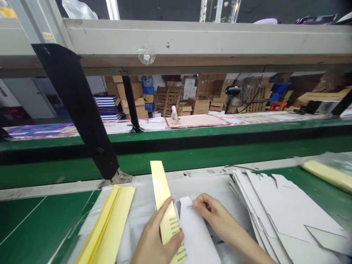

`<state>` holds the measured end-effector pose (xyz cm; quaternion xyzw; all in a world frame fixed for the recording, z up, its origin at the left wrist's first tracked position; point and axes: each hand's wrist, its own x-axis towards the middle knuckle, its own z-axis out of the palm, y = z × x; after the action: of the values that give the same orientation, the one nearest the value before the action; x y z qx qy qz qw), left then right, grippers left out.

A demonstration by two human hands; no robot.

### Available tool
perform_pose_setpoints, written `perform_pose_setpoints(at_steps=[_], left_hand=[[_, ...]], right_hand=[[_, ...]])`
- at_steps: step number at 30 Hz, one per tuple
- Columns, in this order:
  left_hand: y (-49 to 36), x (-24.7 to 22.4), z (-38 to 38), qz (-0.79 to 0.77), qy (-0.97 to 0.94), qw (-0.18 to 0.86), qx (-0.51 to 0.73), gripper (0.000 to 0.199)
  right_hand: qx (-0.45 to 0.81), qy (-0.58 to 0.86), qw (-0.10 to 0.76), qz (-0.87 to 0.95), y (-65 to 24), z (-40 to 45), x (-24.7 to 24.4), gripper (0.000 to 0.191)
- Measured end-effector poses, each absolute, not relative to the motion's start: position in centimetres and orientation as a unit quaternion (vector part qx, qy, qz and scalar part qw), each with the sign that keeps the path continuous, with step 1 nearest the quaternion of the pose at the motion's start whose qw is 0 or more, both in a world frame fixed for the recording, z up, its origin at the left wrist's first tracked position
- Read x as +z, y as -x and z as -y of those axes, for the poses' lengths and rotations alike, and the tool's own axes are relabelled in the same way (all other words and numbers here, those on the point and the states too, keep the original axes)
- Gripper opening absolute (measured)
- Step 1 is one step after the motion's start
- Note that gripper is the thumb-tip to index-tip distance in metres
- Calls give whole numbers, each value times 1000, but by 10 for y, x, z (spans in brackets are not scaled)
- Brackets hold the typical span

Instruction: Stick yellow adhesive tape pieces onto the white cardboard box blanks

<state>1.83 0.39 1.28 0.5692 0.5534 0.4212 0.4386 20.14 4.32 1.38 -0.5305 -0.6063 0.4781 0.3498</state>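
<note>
My left hand (pixel 158 234) is closed around a long yellow strip (pixel 162 190) with small dark print on its lower part. Just right of it stands a narrow white folded carton (pixel 196 234), its upper end near the strip. The fingers of my right hand (pixel 210 209) pinch the top right edge of this carton. More yellow strips (pixel 110 227) lie in a pile to the left. A stack of flat white cartons (pixel 288 212) with cut flaps lies to the right.
A black-wrapped post (pixel 79 113) rises at the left of the bench. Behind the bench runs a green conveyor (pixel 192 154), below a grey shelf beam (pixel 192 40). A plastic bag with yellow strips (pixel 330 174) lies at the far right. Cardboard boxes (pixel 199 105) stand in the background.
</note>
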Motion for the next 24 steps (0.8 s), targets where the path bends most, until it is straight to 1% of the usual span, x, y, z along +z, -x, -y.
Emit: perform_pose_setpoints(at_steps=[12,24], left_hand=[[-18,10,-4,-550,-578,439,413,60],[-19,12,-3,-549,-570,439,427,59]], right_hand=[[476,551,311,611,-197,-43,16,29],[398,569,309,650,-194,-39,19,26]])
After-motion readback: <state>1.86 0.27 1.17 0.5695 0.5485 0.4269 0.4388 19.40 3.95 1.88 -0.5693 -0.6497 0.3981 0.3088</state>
